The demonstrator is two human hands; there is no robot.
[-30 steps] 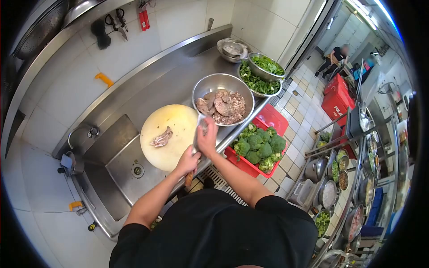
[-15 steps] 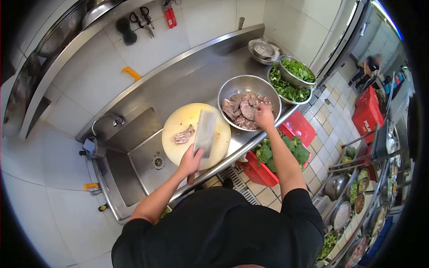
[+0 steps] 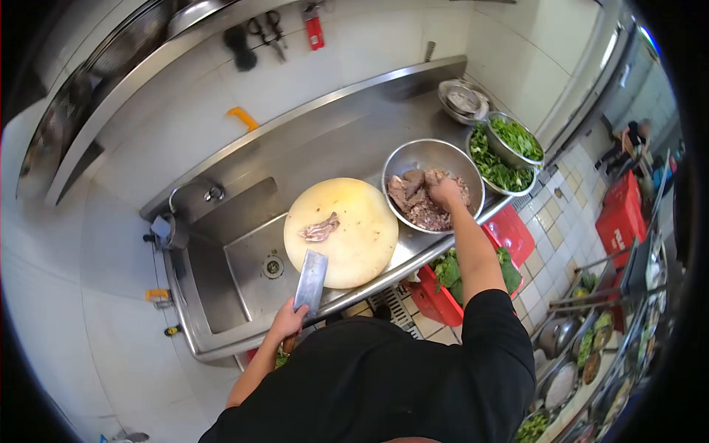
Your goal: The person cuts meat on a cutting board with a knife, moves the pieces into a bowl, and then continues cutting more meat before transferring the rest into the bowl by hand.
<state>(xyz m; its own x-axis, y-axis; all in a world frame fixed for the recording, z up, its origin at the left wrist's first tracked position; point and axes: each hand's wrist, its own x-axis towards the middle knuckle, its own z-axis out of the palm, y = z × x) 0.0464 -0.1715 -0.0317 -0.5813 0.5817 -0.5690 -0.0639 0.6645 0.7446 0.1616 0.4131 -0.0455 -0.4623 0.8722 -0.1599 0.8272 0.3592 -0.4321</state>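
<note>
A cleaver (image 3: pixel 311 283) with a broad metal blade is in my left hand (image 3: pixel 288 319), fingers wrapped round its handle. Its blade tip overlaps the near left edge of a round, pale yellow chopping board (image 3: pixel 362 251). On the board lies a small piece of meat (image 3: pixel 320 227). My right hand (image 3: pixel 445 194) reaches into a steel bowl (image 3: pixel 397 159) of cooked-looking meat slices (image 3: pixel 410 193). Its fingers are curled into the meat and partly hidden there.
The board bridges the sink (image 3: pixel 229 266) and counter beside it. Bowls of leafy greens (image 3: pixel 517 139) stand at the counter's right end. Below the edge is a red crate (image 3: pixel 436 299) with broccoli. A tap (image 3: pixel 213 193) is at the left. Racks with food trays (image 3: pixel 569 384) line the right side.
My left hand has drawn the cleaver back toward my body, off most of the board. My right hand has gone deeper into the bowl's meat. The camera view has shifted.
</note>
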